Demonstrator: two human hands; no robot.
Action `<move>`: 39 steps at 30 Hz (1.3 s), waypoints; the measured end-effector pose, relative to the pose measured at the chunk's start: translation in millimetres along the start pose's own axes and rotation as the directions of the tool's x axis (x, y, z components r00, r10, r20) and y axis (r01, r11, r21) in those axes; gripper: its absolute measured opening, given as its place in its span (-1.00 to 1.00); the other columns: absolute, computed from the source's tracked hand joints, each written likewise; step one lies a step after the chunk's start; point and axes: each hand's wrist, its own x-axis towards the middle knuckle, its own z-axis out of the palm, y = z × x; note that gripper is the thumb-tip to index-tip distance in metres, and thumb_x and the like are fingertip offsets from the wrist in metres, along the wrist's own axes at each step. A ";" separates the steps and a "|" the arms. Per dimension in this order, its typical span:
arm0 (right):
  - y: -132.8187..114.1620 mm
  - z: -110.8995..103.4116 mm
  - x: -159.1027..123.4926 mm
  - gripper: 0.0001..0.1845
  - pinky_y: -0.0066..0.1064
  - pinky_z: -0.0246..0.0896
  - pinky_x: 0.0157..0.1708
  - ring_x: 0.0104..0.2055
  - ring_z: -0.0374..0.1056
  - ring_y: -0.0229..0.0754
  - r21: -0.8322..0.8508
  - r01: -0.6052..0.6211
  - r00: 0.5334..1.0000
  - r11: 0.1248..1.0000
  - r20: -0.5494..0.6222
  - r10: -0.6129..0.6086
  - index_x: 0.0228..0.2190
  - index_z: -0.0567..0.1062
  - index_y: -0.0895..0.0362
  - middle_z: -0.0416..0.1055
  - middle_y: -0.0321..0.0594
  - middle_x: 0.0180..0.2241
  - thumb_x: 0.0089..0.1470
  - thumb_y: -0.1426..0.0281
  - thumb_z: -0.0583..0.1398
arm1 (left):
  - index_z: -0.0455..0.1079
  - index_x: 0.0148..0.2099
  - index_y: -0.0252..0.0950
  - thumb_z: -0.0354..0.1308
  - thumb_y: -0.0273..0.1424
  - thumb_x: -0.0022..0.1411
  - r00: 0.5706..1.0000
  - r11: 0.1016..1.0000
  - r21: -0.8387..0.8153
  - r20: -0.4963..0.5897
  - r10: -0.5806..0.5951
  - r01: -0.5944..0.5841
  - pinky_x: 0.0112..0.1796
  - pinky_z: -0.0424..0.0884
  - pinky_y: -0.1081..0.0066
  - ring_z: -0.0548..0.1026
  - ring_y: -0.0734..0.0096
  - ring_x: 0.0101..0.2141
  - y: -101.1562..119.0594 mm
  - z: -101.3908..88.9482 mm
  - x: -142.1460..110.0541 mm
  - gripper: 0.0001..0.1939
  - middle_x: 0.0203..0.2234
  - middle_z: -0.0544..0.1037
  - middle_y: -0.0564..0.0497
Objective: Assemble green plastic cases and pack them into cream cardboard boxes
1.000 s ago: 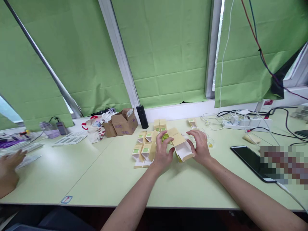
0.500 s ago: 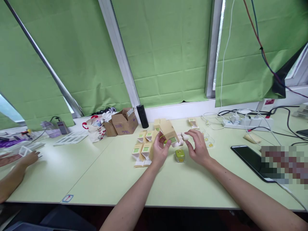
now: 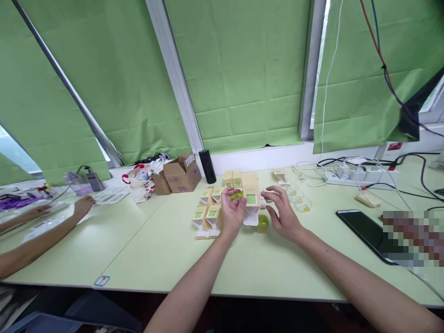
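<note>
My left hand (image 3: 233,210) is closed around a small beige cardboard box (image 3: 250,190) with a green square panel and an open white flap hanging at its near end. A yellow-green piece (image 3: 237,195) shows by the left fingers; whether it is held cannot be made out. Just right of the box, my right hand (image 3: 282,212) has its fingers curved and apart, with nothing visible between them. Below the box stands a small clear jar with a green lid (image 3: 262,223), partly covered by the flap. Several similar beige boxes (image 3: 212,213) stand left of my left hand.
Clear plastic containers (image 3: 302,204) and another beige box (image 3: 279,175) lie beyond my right hand. A phone (image 3: 360,233) and a power strip (image 3: 364,178) with cables are at right. A cardboard carton (image 3: 182,175) and black cylinder (image 3: 207,167) stand behind. Another person's hands (image 3: 83,206) work at far left.
The box in my left hand has turned more upright, with its flap toward me. The small whitish item in my right fingertips is gone from them. The other person's hand moved rightward.
</note>
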 end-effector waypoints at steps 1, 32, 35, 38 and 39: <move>-0.1 0.5 -0.4 -0.41 0.14 0.53 0.13 0.23 0.37 0.11 0.017 0.000 1.000 1.000 0.012 0.000 0.35 0.24 -0.18 0.12 0.01 0.25 0.41 0.49 0.03 | 0.21 0.15 -0.14 0.42 0.04 0.22 1.000 1.000 0.003 -0.005 0.009 -0.009 -0.07 0.54 0.29 0.60 0.43 -0.23 -0.2 0.8 -0.4 -0.33 0.02 0.43 -0.09; -5.4 2.3 2.5 -0.63 -0.10 0.61 -0.04 -0.03 0.56 -0.09 0.383 -0.292 0.953 0.876 0.044 0.299 0.15 0.52 -0.12 0.12 -0.07 0.22 0.37 0.33 0.16 | 0.46 0.21 -0.11 0.33 -0.28 0.31 0.956 0.968 0.212 0.283 0.073 -0.136 0.08 0.51 0.14 0.57 0.24 -0.05 1.3 -6.7 -15.5 -0.57 0.30 0.20 -0.16; -3.9 3.6 1.5 -0.63 -0.10 0.60 -0.01 -0.05 0.58 -0.11 0.405 -0.302 0.949 0.863 0.045 0.311 0.17 0.51 -0.12 0.11 -0.07 0.25 0.37 0.27 0.19 | 0.46 0.20 -0.11 0.34 -0.30 0.31 0.965 0.972 0.204 0.258 0.058 -0.113 0.04 0.53 0.16 0.57 0.29 -0.10 0.3 -4.9 -15.5 -0.57 0.30 0.21 -0.16; -2.6 4.4 0.4 -0.60 -0.09 0.60 0.01 -0.05 0.59 -0.11 0.422 -0.311 0.946 0.852 0.046 0.322 0.19 0.48 -0.15 0.09 -0.07 0.29 0.37 0.22 0.22 | 0.45 0.19 -0.12 0.36 -0.31 0.30 0.975 0.980 0.181 0.219 0.046 -0.087 0.01 0.55 0.19 0.58 0.31 -0.11 -0.6 -2.7 -15.3 -0.57 0.29 0.23 -0.16; -2.3 4.5 0.0 -0.60 -0.09 0.60 0.01 -0.04 0.59 -0.11 0.422 -0.313 0.945 0.851 0.049 0.323 0.19 0.48 -0.15 0.09 -0.07 0.30 0.36 0.20 0.23 | 0.46 0.18 -0.12 0.36 -0.32 0.29 0.977 0.981 0.176 0.207 0.042 -0.080 0.00 0.55 0.19 0.58 0.30 -0.11 -0.7 -2.0 -15.2 -0.57 0.28 0.23 -0.16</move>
